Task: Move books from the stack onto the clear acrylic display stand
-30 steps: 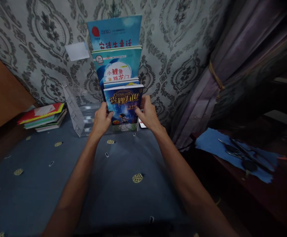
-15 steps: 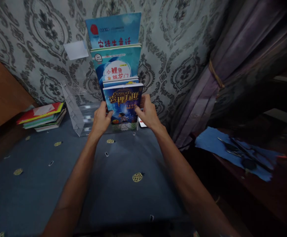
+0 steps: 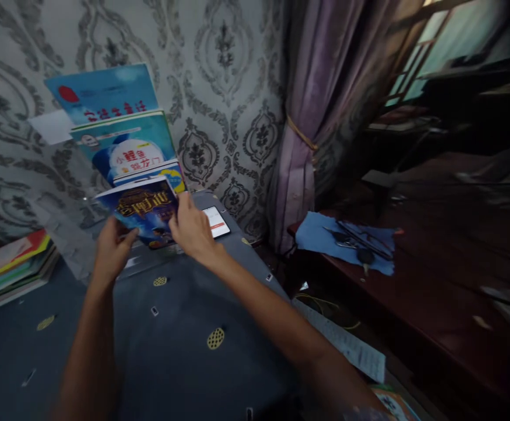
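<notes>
A dark blue book with gold lettering is held between my two hands, its top leaning back. My left hand grips its left edge, thumb on the cover. On the right edge, my right hand has its thumb on the front and its fingers behind. Just behind stand a teal book with red lettering and a taller light blue book, in steps. Part of a thinner book with a yellow patch shows between. The clear acrylic rack is blurred and partly hidden by my left hand.
A pile of books lies at the left on the dark blue tablecloth. A phone with a lit screen rests right of my right hand. Farther right, a blue cloth holds tools on a dark red surface. A tied curtain hangs behind.
The view has swung right, so the books and rack appear farther left. The dark blue book is now tilted, still in both hands. More of the phone shows.
</notes>
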A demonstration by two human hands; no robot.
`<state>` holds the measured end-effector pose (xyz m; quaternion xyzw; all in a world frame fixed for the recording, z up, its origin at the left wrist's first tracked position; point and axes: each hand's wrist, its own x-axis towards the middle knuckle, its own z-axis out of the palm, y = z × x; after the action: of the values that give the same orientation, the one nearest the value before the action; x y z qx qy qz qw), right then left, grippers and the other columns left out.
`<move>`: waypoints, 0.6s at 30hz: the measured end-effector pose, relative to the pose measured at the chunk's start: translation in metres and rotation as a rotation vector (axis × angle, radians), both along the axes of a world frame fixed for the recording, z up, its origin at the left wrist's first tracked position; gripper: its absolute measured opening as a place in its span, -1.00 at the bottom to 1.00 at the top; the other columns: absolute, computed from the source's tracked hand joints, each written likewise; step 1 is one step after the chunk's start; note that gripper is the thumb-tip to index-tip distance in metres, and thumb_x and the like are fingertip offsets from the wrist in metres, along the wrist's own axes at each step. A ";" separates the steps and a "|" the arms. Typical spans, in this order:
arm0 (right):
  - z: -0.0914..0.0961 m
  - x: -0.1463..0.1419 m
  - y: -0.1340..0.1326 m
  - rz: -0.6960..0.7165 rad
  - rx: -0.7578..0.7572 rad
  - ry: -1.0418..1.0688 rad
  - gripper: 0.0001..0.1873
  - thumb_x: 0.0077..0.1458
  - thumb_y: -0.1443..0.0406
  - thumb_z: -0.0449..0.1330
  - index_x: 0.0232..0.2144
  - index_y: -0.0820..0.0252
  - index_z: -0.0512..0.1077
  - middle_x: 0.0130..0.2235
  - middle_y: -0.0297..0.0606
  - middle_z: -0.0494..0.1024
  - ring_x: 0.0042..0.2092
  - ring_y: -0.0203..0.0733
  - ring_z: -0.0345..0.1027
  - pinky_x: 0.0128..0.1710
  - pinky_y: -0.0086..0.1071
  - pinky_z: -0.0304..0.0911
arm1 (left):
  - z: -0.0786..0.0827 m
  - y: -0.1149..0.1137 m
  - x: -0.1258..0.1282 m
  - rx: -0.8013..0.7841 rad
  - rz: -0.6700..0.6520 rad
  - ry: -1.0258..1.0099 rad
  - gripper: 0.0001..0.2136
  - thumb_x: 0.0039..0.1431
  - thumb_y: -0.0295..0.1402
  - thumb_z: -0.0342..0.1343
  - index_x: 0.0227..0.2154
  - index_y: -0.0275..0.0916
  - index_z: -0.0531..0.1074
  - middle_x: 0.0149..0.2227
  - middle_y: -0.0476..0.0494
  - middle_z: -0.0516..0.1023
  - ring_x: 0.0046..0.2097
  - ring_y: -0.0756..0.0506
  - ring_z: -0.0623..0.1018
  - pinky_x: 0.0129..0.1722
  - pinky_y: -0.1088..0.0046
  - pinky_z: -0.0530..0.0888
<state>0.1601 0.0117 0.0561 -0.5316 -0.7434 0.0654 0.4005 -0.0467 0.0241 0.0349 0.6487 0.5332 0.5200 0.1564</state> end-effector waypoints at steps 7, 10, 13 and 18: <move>0.003 0.005 -0.003 0.014 -0.029 -0.028 -0.69 0.27 0.38 -0.02 0.06 0.28 0.23 -0.04 0.00 0.56 -0.17 -0.02 0.52 -0.25 -0.24 0.35 | 0.009 -0.004 0.007 -0.070 0.007 -0.089 -0.64 -0.09 -0.22 0.28 -0.20 -0.11 0.35 -0.24 -0.04 0.52 -0.21 -0.16 0.55 -0.24 0.25 0.58; 0.001 0.005 0.000 0.012 -0.020 -0.018 -0.69 0.26 0.38 -0.02 0.04 0.27 0.24 -0.04 0.01 0.56 -0.19 -0.04 0.52 -0.27 -0.25 0.34 | 0.012 -0.006 0.010 -0.073 0.027 -0.079 -0.67 -0.10 -0.25 0.28 -0.25 -0.12 0.34 -0.29 -0.04 0.52 -0.23 -0.17 0.55 -0.26 0.21 0.59; -0.002 0.005 0.003 0.023 -0.002 0.006 -0.69 0.24 0.38 -0.02 0.04 0.23 0.23 -0.04 -0.02 0.56 -0.20 -0.06 0.51 -0.26 -0.26 0.35 | 0.012 -0.005 0.009 -0.071 0.044 -0.075 -0.65 -0.12 -0.26 0.28 -0.24 -0.14 0.35 -0.28 -0.06 0.52 -0.22 -0.18 0.56 -0.24 0.18 0.59; -0.005 0.008 0.008 0.061 0.001 0.047 -0.63 0.23 0.35 -0.03 0.08 0.26 0.20 -0.02 0.01 0.56 -0.19 -0.01 0.49 -0.23 -0.20 0.35 | 0.007 -0.002 0.003 -0.030 0.040 0.042 -0.67 -0.03 -0.23 0.23 -0.19 -0.14 0.34 -0.26 -0.06 0.52 -0.23 -0.16 0.56 -0.24 0.24 0.58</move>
<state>0.1678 0.0200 0.0513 -0.5068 -0.7498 0.0899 0.4158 -0.0438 0.0219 0.0419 0.6462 0.5571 0.5012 0.1443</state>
